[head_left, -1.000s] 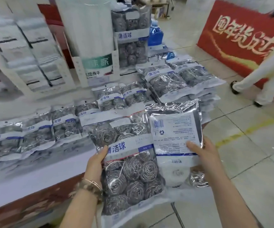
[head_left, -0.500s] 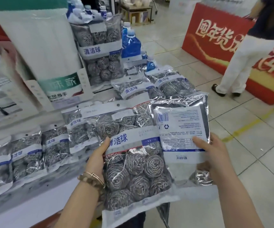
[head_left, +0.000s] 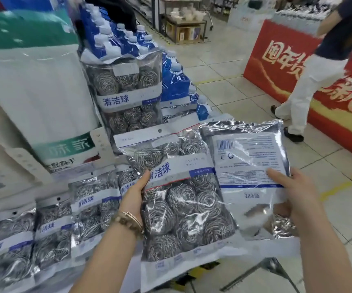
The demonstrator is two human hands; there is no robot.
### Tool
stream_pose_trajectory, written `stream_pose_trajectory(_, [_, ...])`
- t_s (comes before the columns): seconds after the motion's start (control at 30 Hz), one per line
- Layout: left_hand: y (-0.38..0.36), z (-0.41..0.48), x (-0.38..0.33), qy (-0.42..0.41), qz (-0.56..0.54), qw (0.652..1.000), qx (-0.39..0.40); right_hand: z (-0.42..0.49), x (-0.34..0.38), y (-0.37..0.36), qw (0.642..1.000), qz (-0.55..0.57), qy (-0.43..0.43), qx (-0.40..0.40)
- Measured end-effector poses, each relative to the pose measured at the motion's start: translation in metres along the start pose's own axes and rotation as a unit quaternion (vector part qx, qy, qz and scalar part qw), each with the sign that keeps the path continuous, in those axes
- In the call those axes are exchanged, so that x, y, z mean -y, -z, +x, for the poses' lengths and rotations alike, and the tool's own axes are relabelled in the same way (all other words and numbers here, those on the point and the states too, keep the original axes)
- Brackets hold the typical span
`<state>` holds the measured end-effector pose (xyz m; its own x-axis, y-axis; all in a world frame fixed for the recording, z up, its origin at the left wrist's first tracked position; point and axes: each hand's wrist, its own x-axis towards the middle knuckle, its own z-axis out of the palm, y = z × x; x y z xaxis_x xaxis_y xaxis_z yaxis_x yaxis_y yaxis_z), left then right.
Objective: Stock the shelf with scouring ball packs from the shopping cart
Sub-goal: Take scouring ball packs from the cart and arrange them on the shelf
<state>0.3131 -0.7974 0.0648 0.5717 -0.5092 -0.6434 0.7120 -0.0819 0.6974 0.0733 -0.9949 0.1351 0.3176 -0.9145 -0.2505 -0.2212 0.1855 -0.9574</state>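
The shop aisle had a pale tiled floor point(head_left: 223, 70), with a red display stand point(head_left: 276, 66) across it and a person in white trousers point(head_left: 310, 87) beside that stand. The fingers point(head_left: 144, 179) of my left hand point(head_left: 132, 199) gripped a scouring ball pack point(head_left: 183, 208) at its left edge, thumb on the blue-lettered band, print side toward me; a bracelet point(head_left: 128, 218) sat on that wrist. My right hand point(head_left: 291, 193) gripped a second pack point(head_left: 249, 161) at its right edge, thumb on the white label, barcode side facing me. The two packs were side by side, edges touching, near the shelf point(head_left: 6, 193). To the left, a row of packs point(head_left: 90, 208) lay flat along the shelf's front edge. Farther back one upright pack point(head_left: 126, 92) stood against blue bottles point(head_left: 128, 43), a large white package point(head_left: 44, 102) just beside it.
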Motion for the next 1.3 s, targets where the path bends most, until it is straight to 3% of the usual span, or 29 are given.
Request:
stream_pose_trajectory(0.2, [-0.024, 0.047, -0.002, 0.006, 0.026, 0.999, -0.039, 0.064, 0.019, 0.018, 0.999, -0.051, 0.011, -0.002])
stream_pose_trajectory(0.33, [-0.049, 0.068, -0.008, 0.019, 0.042, 0.997, -0.063, 0.11, 0.03, 0.027, 0.997, -0.044, 0.01, 0.056])
stream_pose_trajectory(0.5, [-0.1, 0.073, -0.02, -0.03, 0.115, 0.981, -0.151, 0.176, 0.048, 0.037, 0.989, -0.071, -0.01, 0.127])
stream_pose_trajectory(0.63, [-0.119, 0.071, -0.021, -0.101, 0.317, 0.902, -0.274, 0.214, 0.055, 0.046, 0.984, -0.093, 0.003, 0.151])
stream_pose_trajectory(0.77, [-0.127, 0.059, -0.016, -0.177, 0.465, 0.779, -0.381, 0.237, 0.054, 0.05, 0.978, -0.101, -0.019, 0.18])
stream_pose_trajectory(0.83, [-0.139, 0.052, -0.007, -0.242, 0.541, 0.714, -0.373, 0.244, 0.055, 0.05, 0.976, -0.092, -0.025, 0.196])
stream_pose_trajectory(0.9, [-0.151, 0.051, 0.006, -0.285, 0.628, 0.658, -0.301, 0.248, 0.058, 0.052, 0.974, -0.079, -0.027, 0.211])
stream_pose_trajectory(0.97, [-0.159, 0.055, 0.019, -0.254, 0.701, 0.626, -0.23, 0.249, 0.065, 0.052, 0.973, -0.059, -0.028, 0.22])
stream_pose_trajectory(1.03, [-0.159, 0.058, 0.024, -0.229, 0.707, 0.633, -0.216, 0.25, 0.07, 0.05, 0.974, -0.043, -0.036, 0.221])
stream_pose_trajectory(1.13, [-0.162, 0.049, 0.016, -0.295, 0.622, 0.684, -0.239, 0.244, 0.076, 0.037, 0.968, -0.025, -0.048, 0.244])
stream_pose_trajectory(1.17, [-0.166, 0.045, 0.011, -0.336, 0.611, 0.672, -0.251, 0.243, 0.075, 0.031, 0.963, -0.022, -0.046, 0.264])
stream_pose_trajectory(1.3, [-0.189, 0.038, -0.011, -0.547, 0.622, 0.514, -0.221, 0.226, 0.074, -0.002, 0.938, -0.01, -0.068, 0.339])
